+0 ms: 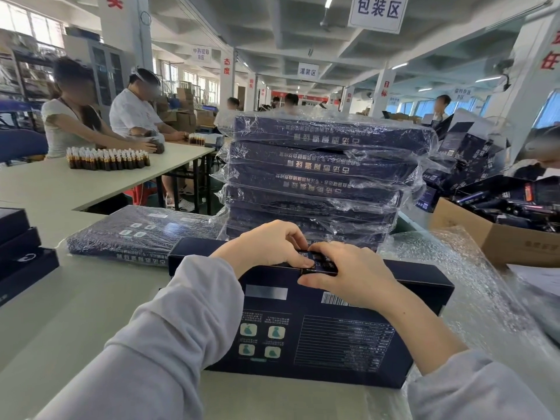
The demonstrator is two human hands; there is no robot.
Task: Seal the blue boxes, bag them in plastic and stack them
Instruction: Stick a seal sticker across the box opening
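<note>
A dark blue box [333,338] lies flat on the table in front of me, barcode side up. Both hands meet at its far top edge. My left hand [272,247] presses its fingertips on a small seal sticker [318,263] there. My right hand [348,274] pinches the same sticker over the edge, thumb on the near side. Just behind stands a tall stack of bagged blue boxes [321,177] in clear plastic. One more bagged box [139,231] lies flat to the left of the stack.
Unbagged dark boxes [18,247] sit at the left table edge. Clear plastic bags [472,283] lie at the right, with an open cardboard carton [497,237] of dark boxes behind. Two people work with brown vials [106,159] at a table on the left.
</note>
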